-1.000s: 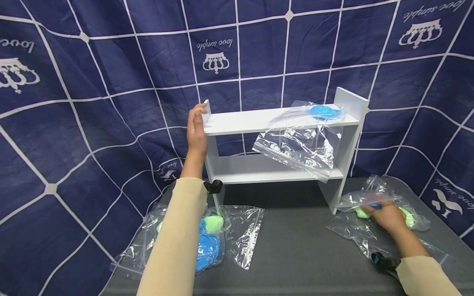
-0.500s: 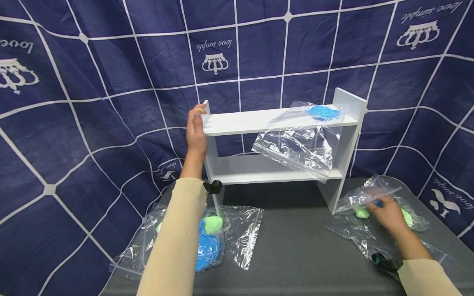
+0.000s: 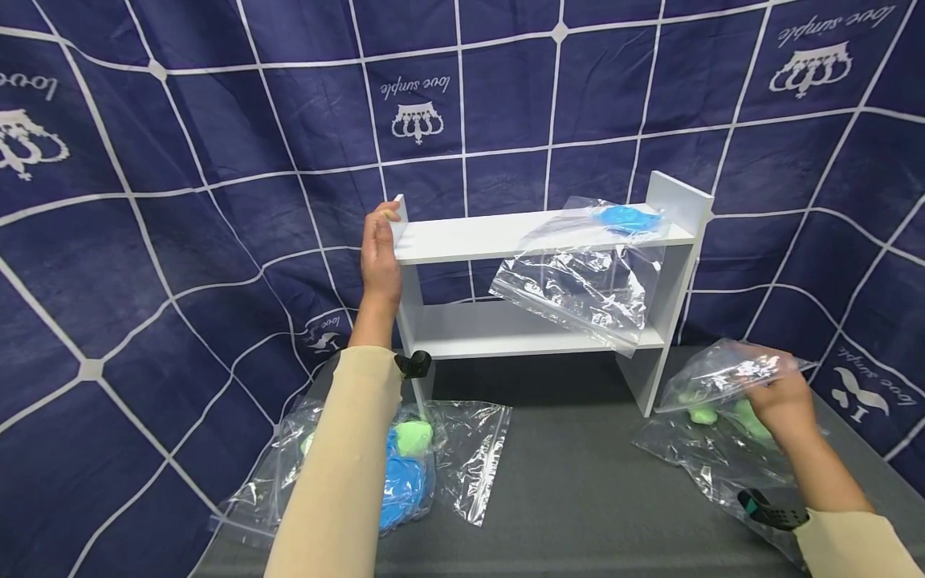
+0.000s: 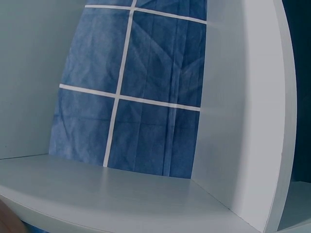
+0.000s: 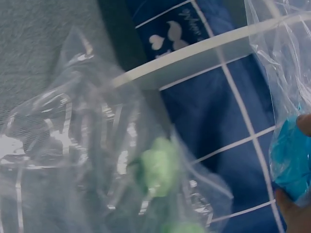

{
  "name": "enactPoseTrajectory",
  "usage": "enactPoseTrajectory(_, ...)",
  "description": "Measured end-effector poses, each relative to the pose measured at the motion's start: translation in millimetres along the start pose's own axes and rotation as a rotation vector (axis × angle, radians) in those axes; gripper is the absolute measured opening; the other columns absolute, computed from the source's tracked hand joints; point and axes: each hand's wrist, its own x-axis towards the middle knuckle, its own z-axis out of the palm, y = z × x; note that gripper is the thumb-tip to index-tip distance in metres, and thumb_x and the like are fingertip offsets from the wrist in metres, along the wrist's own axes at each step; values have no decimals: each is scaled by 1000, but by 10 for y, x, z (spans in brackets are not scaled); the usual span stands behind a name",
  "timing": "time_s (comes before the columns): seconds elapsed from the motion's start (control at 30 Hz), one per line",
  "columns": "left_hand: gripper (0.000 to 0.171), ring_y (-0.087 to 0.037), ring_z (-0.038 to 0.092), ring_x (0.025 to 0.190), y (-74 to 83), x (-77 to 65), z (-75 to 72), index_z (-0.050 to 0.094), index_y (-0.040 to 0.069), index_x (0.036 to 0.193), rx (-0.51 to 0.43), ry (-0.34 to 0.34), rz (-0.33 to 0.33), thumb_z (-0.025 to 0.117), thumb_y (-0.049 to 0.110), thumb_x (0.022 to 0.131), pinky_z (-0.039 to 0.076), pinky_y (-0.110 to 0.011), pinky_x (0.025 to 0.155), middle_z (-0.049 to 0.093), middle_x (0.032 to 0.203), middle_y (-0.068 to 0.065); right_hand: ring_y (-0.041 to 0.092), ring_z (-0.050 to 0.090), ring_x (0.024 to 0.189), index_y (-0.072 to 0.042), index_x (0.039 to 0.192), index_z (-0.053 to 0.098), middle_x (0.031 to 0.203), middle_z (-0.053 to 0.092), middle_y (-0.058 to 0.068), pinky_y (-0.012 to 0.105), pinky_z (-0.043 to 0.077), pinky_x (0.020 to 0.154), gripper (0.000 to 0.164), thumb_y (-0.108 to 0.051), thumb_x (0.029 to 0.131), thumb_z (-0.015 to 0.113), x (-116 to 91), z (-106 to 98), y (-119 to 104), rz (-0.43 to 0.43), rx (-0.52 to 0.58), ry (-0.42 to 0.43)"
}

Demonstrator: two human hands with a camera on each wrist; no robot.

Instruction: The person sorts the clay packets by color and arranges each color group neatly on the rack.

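My left hand [image 3: 381, 257] grips the upper left side panel of a white two-tier shelf [image 3: 470, 238], its fingers curled over the edge. In the left wrist view the shelf boards [image 4: 97, 194] fill most of the picture. At the right, my right hand [image 3: 784, 397] holds a clear zip bag [image 3: 723, 373] above other bags. Its thumb and finger pinch the bag around a bright blue soft lump [image 5: 291, 160], seen in the right wrist view. Below it lie clear bags with pale green lumps [image 3: 702, 413].
Another clear bag with a blue lump [image 3: 627, 218] lies on the top board and hangs over its front. By the left forearm, several bags hold blue [image 3: 401, 490] and green lumps [image 3: 414, 438] on the dark table [image 3: 564, 498]. A navy checked curtain [image 3: 506, 104] surrounds the table.
My right hand has risen and moved right, lifting the clear bag with the blue lump off the other bags. The left hand stays on the shelf panel.
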Motion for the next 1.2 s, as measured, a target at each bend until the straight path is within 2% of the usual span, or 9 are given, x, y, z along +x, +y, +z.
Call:
enactPoseTrajectory(0.07,31,-22,40,144,4,2,0,45,-13,110,-4,2,2,25,10,108,23,-25,121,52,141,-20,-29,43,96,-2,118,69,104,51,-49,-5,24,85,44,6,75,65,58,-44,-45,-36,11,20)
enactPoseTrajectory(0.13,30,-21,40,144,12,3,1,46,-12,109,-7,6,2,26,11,108,23,-25,121,53,141,-20,-33,37,102,-8,125,68,107,41,-55,-5,23,87,50,4,76,65,110,-95,-96,-36,12,40)
enactPoseTrajectory(0.27,28,-21,41,143,20,5,6,47,-7,106,-13,14,-2,27,11,107,24,-25,121,54,140,-20,-5,48,126,-12,137,59,130,65,-9,-1,20,96,56,-2,83,65,196,-230,-268,14,-100,77)
enactPoseTrajectory(0.33,27,-21,41,143,20,5,6,48,-6,106,-14,15,-3,27,12,107,24,-25,120,54,140,-20,1,45,133,-11,140,57,140,61,-8,2,19,101,56,-2,85,64,253,-301,-352,3,-127,98)
enactPoseTrajectory(0.4,28,-22,41,143,18,8,1,48,-7,106,-13,14,-1,27,11,107,24,-25,121,54,140,-20,-3,44,133,-9,139,58,141,56,-25,4,19,106,52,-2,88,62,325,-370,-440,-35,-122,124)
enactPoseTrajectory(0.5,29,-22,41,143,9,8,1,47,-10,108,-12,14,1,26,10,107,24,-25,121,53,140,-21,-28,32,119,-5,134,61,120,38,-54,3,21,105,43,-2,90,61,433,-479,-563,-90,-76,165)
enactPoseTrajectory(0.73,28,-20,40,144,12,7,5,47,-9,108,-9,8,-12,27,10,107,23,-25,121,53,141,-19,-13,54,107,-4,124,70,111,61,-35,6,37,93,37,0,87,67,724,-679,-965,-24,150,255)
enactPoseTrajectory(1.13,28,-21,41,143,3,14,9,47,-10,109,-18,8,-11,27,10,107,24,-25,120,53,140,-20,-2,63,103,-6,119,73,111,72,-18,10,45,85,36,3,84,69,1261,-737,-1655,-31,362,346)
enactPoseTrajectory(1.2,28,-20,41,143,3,14,7,47,-9,109,-12,12,-13,27,11,107,24,-25,120,54,140,-19,5,65,105,-1,119,71,113,74,-9,13,48,87,38,9,82,70,1315,-686,-1745,-37,549,338)
